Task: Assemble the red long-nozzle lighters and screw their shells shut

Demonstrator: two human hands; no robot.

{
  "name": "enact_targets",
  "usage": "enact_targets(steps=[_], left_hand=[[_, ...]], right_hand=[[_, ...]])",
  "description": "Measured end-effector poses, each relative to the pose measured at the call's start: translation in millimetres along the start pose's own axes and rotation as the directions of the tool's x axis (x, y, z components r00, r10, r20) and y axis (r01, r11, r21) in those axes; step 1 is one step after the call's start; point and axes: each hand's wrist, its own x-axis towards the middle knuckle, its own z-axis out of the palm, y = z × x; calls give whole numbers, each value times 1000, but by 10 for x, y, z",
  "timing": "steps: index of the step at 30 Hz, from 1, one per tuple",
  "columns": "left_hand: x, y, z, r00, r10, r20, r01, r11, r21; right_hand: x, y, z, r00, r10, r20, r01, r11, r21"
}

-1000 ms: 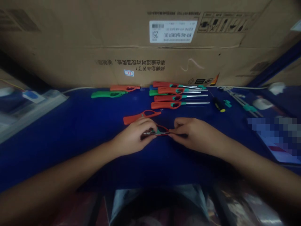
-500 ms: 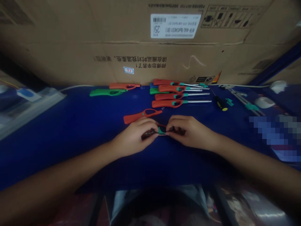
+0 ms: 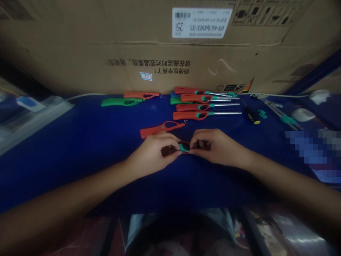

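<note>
My left hand and my right hand face each other above the blue table, fingers closed in a pinch. Between them they hold a red lighter casing, mostly covered by the fingers. A green trigger shows in its loop, by my left fingertips. Just beyond my left hand lies an orange-red casing half with a small bent metal piece near its tip. Farther back, several long-nosed lighters lie in a stack with metal tubes pointing right.
Orange and green casings lie at the back left. A screwdriver, a small green part and metal tubes are at the right. Cardboard walls the back; a clear plastic bag lies left.
My right fingertips have shifted slightly right, so more of the green trigger and the red loop shows between my hands. The view has tilted slightly; the lighters on the table stay put.
</note>
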Motion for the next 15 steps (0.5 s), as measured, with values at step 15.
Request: enact_targets(steps=[15], left_hand=[[37, 36, -84, 983, -163, 86, 173, 976, -136]], right_hand=[[-36, -79, 4, 999, 26, 28, -26, 1000, 0]])
